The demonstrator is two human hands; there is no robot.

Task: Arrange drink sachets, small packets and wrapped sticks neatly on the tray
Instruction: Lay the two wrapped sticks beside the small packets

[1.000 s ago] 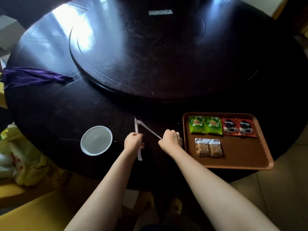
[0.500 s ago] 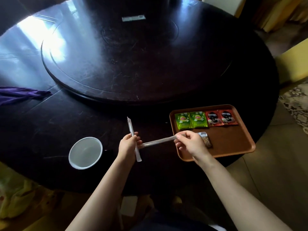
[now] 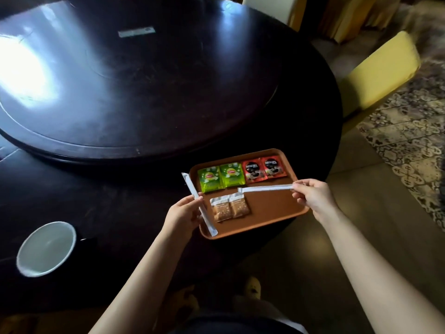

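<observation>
An orange-brown tray [image 3: 272, 213] lies at the table's near right edge. Its back row holds two green tea sachets [image 3: 220, 178] and two red coffee sachets [image 3: 265, 169]. Two small brown packets [image 3: 228, 208] lie at its front left. My left hand [image 3: 184, 216] grips a white wrapped stick [image 3: 192, 192] that stands nearly upright along the tray's left rim. My right hand [image 3: 313, 196] pinches the right end of a second wrapped stick [image 3: 265, 188], held level over the tray's middle, just below the sachets.
A white bowl [image 3: 45, 248] sits on the dark round table [image 3: 72, 194] at the near left. A raised turntable [image 3: 144, 92] fills the table's centre. A yellow chair [image 3: 380, 73] stands to the right, with patterned carpet [image 3: 414, 131] beyond.
Both hands have carried the sticks rightward to the tray. The right hand's stick now hangs over the tray's middle; the left hand's stick has reached the left rim. The camera view swung right.
</observation>
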